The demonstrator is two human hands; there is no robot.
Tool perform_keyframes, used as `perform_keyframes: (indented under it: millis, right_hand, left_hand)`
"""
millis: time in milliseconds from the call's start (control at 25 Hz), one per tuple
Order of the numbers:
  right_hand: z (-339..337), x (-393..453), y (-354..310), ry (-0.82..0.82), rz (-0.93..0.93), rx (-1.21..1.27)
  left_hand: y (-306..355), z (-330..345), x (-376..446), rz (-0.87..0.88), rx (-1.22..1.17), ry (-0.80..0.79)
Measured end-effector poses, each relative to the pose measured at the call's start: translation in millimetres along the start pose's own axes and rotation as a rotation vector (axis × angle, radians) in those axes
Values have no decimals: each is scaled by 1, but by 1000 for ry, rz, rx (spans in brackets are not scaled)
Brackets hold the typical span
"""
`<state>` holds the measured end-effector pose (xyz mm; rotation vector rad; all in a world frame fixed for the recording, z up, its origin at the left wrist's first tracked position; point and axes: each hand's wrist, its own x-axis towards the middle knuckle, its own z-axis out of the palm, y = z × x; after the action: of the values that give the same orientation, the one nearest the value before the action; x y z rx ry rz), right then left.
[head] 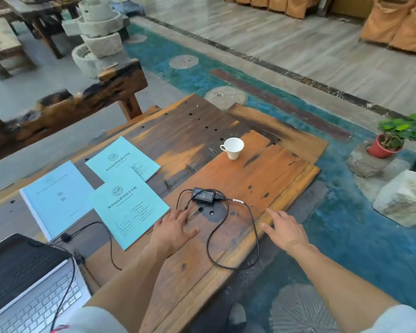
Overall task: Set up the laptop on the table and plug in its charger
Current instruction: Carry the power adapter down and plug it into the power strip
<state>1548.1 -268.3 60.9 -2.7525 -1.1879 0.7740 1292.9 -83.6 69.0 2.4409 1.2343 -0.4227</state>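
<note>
An open silver laptop (31,289) with a dark screen sits at the bottom left of the wooden table (262,179). The black charger brick (204,195) lies in the middle of the table, its thin black cable (226,236) looping toward the near edge. My left hand (175,228) lies flat with straight fingers on the wood just below the brick, close to one end of the cable. Over the table's right edge my right hand (283,228) is spread open and holds nothing.
Three light-blue booklets (130,210) lie left of the charger. A white cup (233,147) stands farther back. A second thin cable (106,236) runs from the laptop. Right of the table are stone blocks (404,200) and a potted plant (394,138).
</note>
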Motion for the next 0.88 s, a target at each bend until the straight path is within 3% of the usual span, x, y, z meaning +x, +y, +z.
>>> perform_keyframes:
  millis: [400, 880]
  right_hand:
    - [28, 53, -40, -49, -117, -33]
    - [51, 139, -113, -44, -151, -55]
  left_hand:
    - [-15, 12, 57, -122, -19, -96]
    - [-27, 24, 157, -119, -66, -138]
